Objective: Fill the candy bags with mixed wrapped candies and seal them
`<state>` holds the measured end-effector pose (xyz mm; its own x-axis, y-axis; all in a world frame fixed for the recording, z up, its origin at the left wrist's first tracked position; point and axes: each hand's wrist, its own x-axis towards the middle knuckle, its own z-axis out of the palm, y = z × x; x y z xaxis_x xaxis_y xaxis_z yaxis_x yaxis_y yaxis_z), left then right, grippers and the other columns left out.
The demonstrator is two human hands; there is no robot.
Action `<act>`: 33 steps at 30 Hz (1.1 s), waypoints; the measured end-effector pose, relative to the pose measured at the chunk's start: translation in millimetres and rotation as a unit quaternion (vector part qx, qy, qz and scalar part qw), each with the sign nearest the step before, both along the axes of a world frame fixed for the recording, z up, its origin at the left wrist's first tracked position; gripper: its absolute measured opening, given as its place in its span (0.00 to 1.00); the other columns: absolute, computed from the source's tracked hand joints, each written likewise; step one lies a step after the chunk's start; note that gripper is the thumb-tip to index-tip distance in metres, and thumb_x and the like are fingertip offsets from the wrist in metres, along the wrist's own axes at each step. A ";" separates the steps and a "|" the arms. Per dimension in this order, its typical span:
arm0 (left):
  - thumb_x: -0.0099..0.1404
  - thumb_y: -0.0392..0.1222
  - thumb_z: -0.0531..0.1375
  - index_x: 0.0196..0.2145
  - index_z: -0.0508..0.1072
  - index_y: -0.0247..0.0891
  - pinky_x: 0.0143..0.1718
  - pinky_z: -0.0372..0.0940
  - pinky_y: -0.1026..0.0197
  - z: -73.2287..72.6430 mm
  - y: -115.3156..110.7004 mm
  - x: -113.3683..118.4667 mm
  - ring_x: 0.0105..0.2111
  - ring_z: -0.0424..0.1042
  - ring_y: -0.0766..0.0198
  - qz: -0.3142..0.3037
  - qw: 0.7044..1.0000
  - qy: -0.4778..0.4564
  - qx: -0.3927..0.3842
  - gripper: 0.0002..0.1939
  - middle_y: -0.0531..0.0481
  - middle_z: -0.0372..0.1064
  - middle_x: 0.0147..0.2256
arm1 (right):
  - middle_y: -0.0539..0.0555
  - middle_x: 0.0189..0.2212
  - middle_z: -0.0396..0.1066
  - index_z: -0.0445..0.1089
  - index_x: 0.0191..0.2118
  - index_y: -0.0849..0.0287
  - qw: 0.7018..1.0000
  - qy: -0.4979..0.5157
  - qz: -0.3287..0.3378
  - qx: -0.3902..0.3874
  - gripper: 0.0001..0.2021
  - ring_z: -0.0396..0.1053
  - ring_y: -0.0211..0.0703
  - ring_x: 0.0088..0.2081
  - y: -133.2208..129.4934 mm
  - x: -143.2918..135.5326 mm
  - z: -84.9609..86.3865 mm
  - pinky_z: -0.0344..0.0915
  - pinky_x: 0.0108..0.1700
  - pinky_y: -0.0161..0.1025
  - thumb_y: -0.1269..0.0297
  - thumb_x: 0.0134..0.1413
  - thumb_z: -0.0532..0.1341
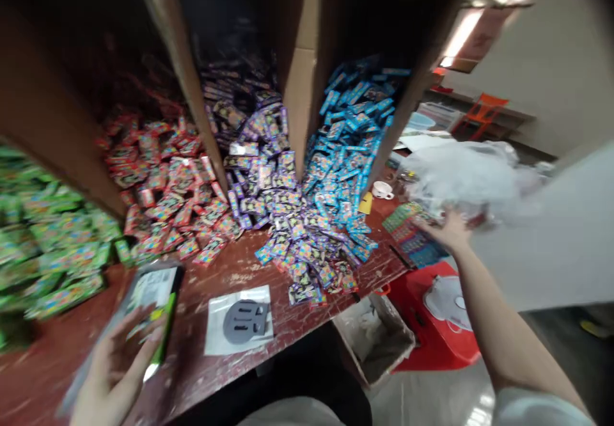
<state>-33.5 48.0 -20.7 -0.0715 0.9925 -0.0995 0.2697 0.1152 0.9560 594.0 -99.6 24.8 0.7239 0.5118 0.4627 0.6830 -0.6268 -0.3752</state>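
My left hand (118,365) is at the lower left, over a clear plastic bag (153,279) with a dark-edged flat thing in or under it. Its thumb and fingers are curled around something with green and yellow on it, too blurred to name; a long green-edged object (167,327) lies right by the fingertips. My right arm reaches out to the right. The right hand (453,231) has its fingers apart, above rows of coloured packets (417,240) and against the near side of a heap of clear plastic bags (470,173). Motion blurs its fingertips.
Cardboard dividers (301,93) separate piles of green (62,240), red (167,189), purple (263,176) and blue packets (345,151). A mixed pile (311,247) spills forward. Nearby are a grey-printed white sheet (240,320), a white cup (382,190), a box (384,349) and a mask (448,298) on a red stool (432,349).
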 end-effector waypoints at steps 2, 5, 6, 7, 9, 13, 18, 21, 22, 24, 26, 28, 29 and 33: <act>0.55 0.58 0.61 0.51 0.62 0.56 0.53 0.62 0.40 4.6 -0.2 -15.3 0.52 0.66 0.49 0.028 0.996 0.060 0.055 0.26 0.59 0.64 0.53 | 0.72 0.47 0.67 0.63 0.52 0.64 0.996 -0.035 0.019 0.074 0.29 0.63 0.59 0.53 14.0 -53.0 2.4 0.58 0.54 0.51 0.45 0.55 0.51; 0.59 0.57 0.56 0.51 0.63 0.37 0.56 0.54 0.38 -6.1 3.0 -42.8 0.55 0.60 0.44 0.055 0.943 0.271 0.185 0.28 0.39 0.61 0.54 | 0.63 0.42 0.70 0.67 0.45 0.49 0.968 -0.002 0.173 0.180 0.15 0.69 0.54 0.46 51.3 -170.4 -8.5 0.64 0.51 0.50 0.50 0.56 0.54; 0.60 0.56 0.55 0.51 0.63 0.33 0.58 0.51 0.39 -14.0 4.4 -51.0 0.57 0.56 0.44 0.048 0.924 0.316 0.211 0.28 0.35 0.60 0.55 | 0.60 0.38 0.71 0.68 0.41 0.47 0.942 0.058 0.285 0.171 0.10 0.70 0.54 0.44 66.7 -217.7 -14.4 0.65 0.50 0.52 0.53 0.55 0.55; 0.60 0.55 0.55 0.51 0.63 0.32 0.58 0.50 0.39 -23.1 5.5 -57.4 0.59 0.54 0.43 0.044 0.910 0.351 0.216 0.28 0.33 0.59 0.55 | 0.57 0.35 0.71 0.68 0.37 0.48 0.895 0.117 0.402 0.151 0.06 0.71 0.53 0.41 83.6 -267.3 -20.6 0.67 0.47 0.53 0.56 0.55 0.56; 0.60 0.55 0.56 0.55 0.59 0.31 0.58 0.47 0.37 -41.7 5.3 -63.0 0.60 0.51 0.42 0.028 0.894 0.408 0.185 0.32 0.30 0.55 0.58 | 0.56 0.40 0.70 0.68 0.39 0.50 0.779 0.231 0.582 0.044 0.06 0.70 0.49 0.41 122.8 -365.4 -32.6 0.68 0.46 0.48 0.61 0.55 0.57; 0.57 0.61 0.56 0.60 0.51 0.31 0.59 0.41 0.37 -67.6 -2.6 -56.8 0.62 0.46 0.42 0.016 0.880 0.444 0.167 0.42 0.29 0.47 0.62 | 0.57 0.43 0.67 0.67 0.42 0.59 0.702 0.298 0.641 -0.092 0.09 0.69 0.43 0.42 221.5 -502.8 -50.3 0.67 0.45 0.41 0.68 0.53 0.60; 0.56 0.63 0.56 0.62 0.45 0.28 0.60 0.41 0.39 -81.1 -5.5 -60.2 0.61 0.48 0.43 0.002 0.868 0.459 0.190 0.48 0.28 0.48 0.61 | 0.52 0.38 0.69 0.68 0.39 0.64 0.697 0.294 0.621 -0.204 0.11 0.69 0.43 0.39 304.4 -545.3 -51.8 0.68 0.41 0.43 0.61 0.58 0.58; 0.57 0.63 0.55 0.62 0.44 0.25 0.59 0.42 0.38 -82.3 -4.0 -63.2 0.61 0.49 0.43 0.002 0.856 0.480 0.193 0.48 0.27 0.49 0.60 | 0.48 0.30 0.69 0.69 0.34 0.66 0.658 0.309 0.632 -0.270 0.14 0.69 0.39 0.31 315.0 -545.8 -44.1 0.68 0.33 0.37 0.57 0.57 0.58; 0.57 0.63 0.54 0.62 0.44 0.25 0.59 0.43 0.37 -79.9 -4.0 -63.2 0.61 0.50 0.44 -0.001 0.851 0.487 0.194 0.48 0.27 0.50 0.60 | 0.47 0.26 0.68 0.69 0.31 0.67 0.644 0.317 0.637 -0.281 0.14 0.69 0.37 0.28 313.4 -544.5 -40.9 0.67 0.31 0.35 0.57 0.56 0.59; 0.59 0.60 0.53 0.62 0.45 0.25 0.59 0.45 0.37 -68.7 -5.0 -61.9 0.59 0.54 0.44 -0.008 0.844 0.496 0.204 0.45 0.28 0.53 0.59 | 0.46 0.20 0.67 0.69 0.25 0.67 0.618 0.338 0.648 -0.288 0.14 0.66 0.34 0.23 303.1 -540.0 -34.2 0.64 0.27 0.32 0.59 0.51 0.63; 0.62 0.55 0.53 0.62 0.46 0.27 0.58 0.48 0.38 -49.4 -7.4 -58.8 0.57 0.59 0.47 -0.011 0.841 0.492 0.225 0.39 0.30 0.58 0.57 | 0.46 0.18 0.68 0.70 0.23 0.67 0.598 0.365 0.657 -0.280 0.12 0.65 0.34 0.22 283.2 -532.8 -27.2 0.63 0.26 0.31 0.61 0.45 0.66; 0.65 0.50 0.53 0.61 0.50 0.30 0.56 0.54 0.43 -25.7 -11.0 -53.4 0.54 0.63 0.51 -0.002 0.843 0.474 0.255 0.33 0.33 0.63 0.54 | 0.47 0.21 0.71 0.72 0.27 0.65 0.587 0.394 0.658 -0.258 0.11 0.67 0.36 0.23 255.6 -523.9 -19.5 0.64 0.27 0.32 0.61 0.47 0.63; 0.65 0.48 0.54 0.60 0.52 0.31 0.55 0.58 0.47 -13.8 -13.2 -49.9 0.53 0.64 0.52 -0.001 0.846 0.459 0.270 0.30 0.35 0.64 0.53 | 0.49 0.24 0.73 0.72 0.29 0.65 0.583 0.411 0.661 -0.233 0.11 0.69 0.37 0.25 240.2 -518.9 -15.4 0.65 0.29 0.33 0.60 0.48 0.62; 0.67 0.42 0.52 0.54 0.61 0.34 0.44 0.67 0.56 22.9 -24.5 -30.9 0.44 0.71 0.57 -0.046 0.874 0.374 0.308 0.19 0.40 0.71 0.45 | 0.54 0.32 0.76 0.74 0.34 0.62 0.571 0.440 0.688 -0.088 0.11 0.72 0.44 0.35 178.8 -496.1 2.3 0.67 0.39 0.39 0.60 0.53 0.58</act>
